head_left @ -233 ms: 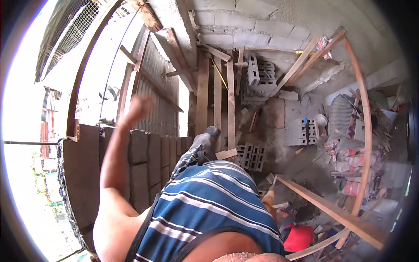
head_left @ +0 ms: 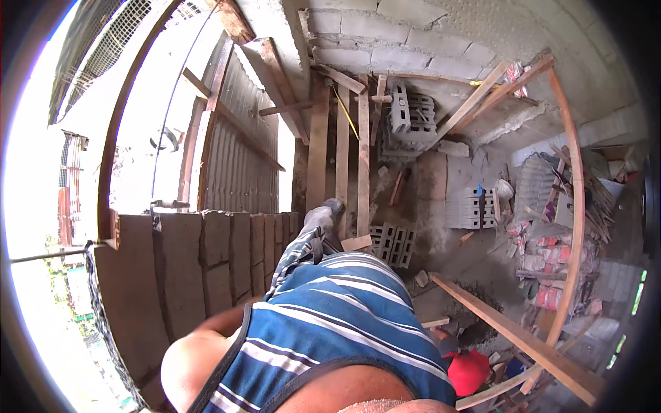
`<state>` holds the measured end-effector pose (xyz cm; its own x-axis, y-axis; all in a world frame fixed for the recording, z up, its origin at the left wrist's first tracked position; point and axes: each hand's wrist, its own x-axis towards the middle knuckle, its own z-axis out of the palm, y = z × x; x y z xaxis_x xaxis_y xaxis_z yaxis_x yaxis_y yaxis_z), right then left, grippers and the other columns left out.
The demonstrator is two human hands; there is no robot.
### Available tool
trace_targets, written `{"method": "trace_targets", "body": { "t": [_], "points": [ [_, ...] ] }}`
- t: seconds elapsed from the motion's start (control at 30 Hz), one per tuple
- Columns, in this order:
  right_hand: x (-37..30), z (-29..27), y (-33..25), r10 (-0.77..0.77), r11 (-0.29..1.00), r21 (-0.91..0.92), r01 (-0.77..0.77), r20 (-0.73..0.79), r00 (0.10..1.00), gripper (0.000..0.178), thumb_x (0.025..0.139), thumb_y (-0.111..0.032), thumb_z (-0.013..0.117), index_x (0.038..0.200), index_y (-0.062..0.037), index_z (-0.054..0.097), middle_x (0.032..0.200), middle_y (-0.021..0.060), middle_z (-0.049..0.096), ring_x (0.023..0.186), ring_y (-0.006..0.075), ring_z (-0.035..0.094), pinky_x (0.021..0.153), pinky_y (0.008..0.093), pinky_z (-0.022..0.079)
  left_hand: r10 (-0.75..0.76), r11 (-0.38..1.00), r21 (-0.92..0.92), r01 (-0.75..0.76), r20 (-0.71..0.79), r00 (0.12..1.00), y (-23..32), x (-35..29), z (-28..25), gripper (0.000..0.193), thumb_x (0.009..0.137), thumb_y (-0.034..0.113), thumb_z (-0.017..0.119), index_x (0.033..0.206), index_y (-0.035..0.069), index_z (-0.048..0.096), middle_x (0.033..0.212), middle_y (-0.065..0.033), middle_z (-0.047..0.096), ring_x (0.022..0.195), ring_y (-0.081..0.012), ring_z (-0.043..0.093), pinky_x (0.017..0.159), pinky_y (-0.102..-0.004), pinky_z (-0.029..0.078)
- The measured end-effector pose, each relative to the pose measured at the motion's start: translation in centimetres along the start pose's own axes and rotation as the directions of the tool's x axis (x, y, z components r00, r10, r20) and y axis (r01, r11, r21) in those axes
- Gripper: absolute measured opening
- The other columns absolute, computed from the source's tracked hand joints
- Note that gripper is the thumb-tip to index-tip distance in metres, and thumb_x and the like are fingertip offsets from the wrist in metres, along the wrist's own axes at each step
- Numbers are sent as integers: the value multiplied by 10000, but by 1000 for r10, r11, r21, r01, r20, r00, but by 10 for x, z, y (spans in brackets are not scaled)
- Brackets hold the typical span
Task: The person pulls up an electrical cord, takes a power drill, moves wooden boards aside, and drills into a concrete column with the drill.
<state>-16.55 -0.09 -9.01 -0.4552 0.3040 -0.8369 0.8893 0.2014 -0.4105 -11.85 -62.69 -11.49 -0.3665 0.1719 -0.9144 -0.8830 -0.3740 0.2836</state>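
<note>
Neither of my hands shows now. My left arm [head_left: 219, 327] is bent close against my side, and its forearm and hand are hidden by my striped blue shirt [head_left: 337, 296]. Nearest to that arm is a grey concrete block wall [head_left: 182, 255] with mortar joints, running along my left. My right arm is out of sight behind my torso, so what either hand holds cannot be seen. One of my feet [head_left: 334, 206] rests at the long wooden planks [head_left: 342, 158] ahead of me.
Stacked hollow blocks [head_left: 410, 127] stand far below; more blocks [head_left: 394, 246] lie nearer. A person in red [head_left: 469, 372] is below right, beside a slanting timber [head_left: 516, 337]. Timber bracing [head_left: 575, 199] rises at right. Corrugated sheeting [head_left: 241, 144] stands beyond the wall.
My left hand, raised and blurred above the block wall before, has dropped back out of sight behind my torso. A limb-like shape at my right side no longer shows.
</note>
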Motion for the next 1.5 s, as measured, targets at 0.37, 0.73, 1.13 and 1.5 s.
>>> {"method": "trace_targets", "body": {
  "t": [0.37, 0.73, 1.13, 1.5],
  "points": [
    [-25, 21, 15, 81, 997, 10, -81, -18, 997, 233, 912, -231, 707, 1074, -88, 619, 842, -15, 592, 689, 107, 585, 514, 254, 444, -17, 949, 306, 71, -176, 984, -18, 46, -42, 290, 787, 180, 754, 1041, 114, 631, 957, -18, 649, 942, -184, 642, 856, -379, 529],
    [-37, 32, 70, 90, 994, 57, -88, -27, 996, 263, 922, -246, 702, 1105, -76, 621, 874, -3, 608, 723, 119, 605, 532, 263, 461, 69, 916, 402, -4, -146, 987, 16, 62, -42, 402, 759, 179, 774, 1115, 112, 600, 1012, -24, 638, 998, -191, 631, 898, -383, 519],
    [-38, 1, 88, 62, 996, -67, -64, -39, 997, 297, 932, -261, 695, 1140, -63, 622, 909, 10, 626, 761, 131, 626, 552, 272, 480, 110, 944, 324, -60, -138, 984, -19, 58, -52, 525, 729, 178, 796, 1196, 110, 567, 1073, -30, 627, 1059, -198, 619, 944, -388, 507],
    [-17, -58, 62, 19, 976, -215, -23, -20, 1000, 329, 941, -276, 689, 1172, -51, 624, 940, 21, 642, 796, 143, 646, 570, 280, 497, 160, 985, 75, -154, -95, 982, -1, 12, -59, 638, 702, 177, 815, 1271, 107, 536, 1128, -35, 616, 1114, -204, 608, 987, -392, 497]
  ]
}}
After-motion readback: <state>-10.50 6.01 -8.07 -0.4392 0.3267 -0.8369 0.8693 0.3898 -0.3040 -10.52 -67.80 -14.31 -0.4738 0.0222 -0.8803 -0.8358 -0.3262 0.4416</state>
